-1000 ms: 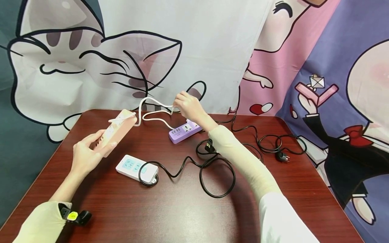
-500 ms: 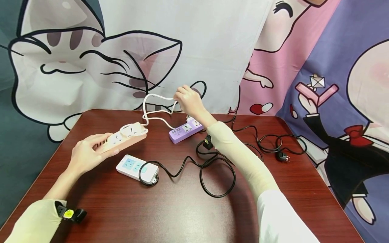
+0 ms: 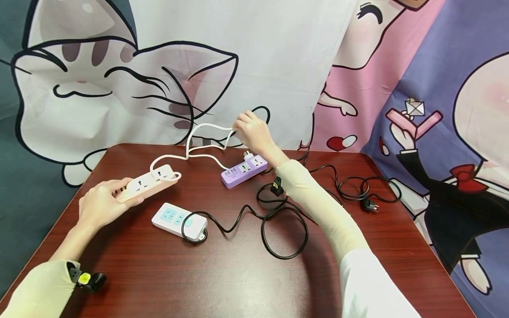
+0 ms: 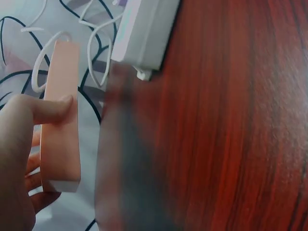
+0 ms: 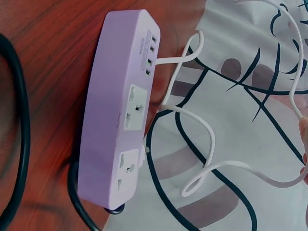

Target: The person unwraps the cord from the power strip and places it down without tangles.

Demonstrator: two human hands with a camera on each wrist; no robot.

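My left hand [image 3: 97, 204] grips a pink power strip [image 3: 149, 184] with a white socket face at its near end, holding it up over the left of the table. In the left wrist view the thumb lies along the pink strip's side [image 4: 62, 144] and the fingers wrap behind it. A white cord [image 3: 208, 125] loops from the strip's far end and rises to my right hand [image 3: 253, 133], which pinches it above the back edge. In the right wrist view only the fingertips [image 5: 304, 137] on the cord show.
Behind the cord's slack, a purple power strip [image 3: 243, 172] lies at the back. A white power strip [image 3: 179, 221] sits left of centre, its black cord [image 3: 267, 218] coiled to the right. A black plug [image 3: 369, 205] lies far right. A printed cloth [image 3: 286, 79] hangs behind.
The pink power strip has come down and left, tilting from raised to nearly level, with its socket face up. The right hand rose, then shifted slightly right, drawing the white cord along.
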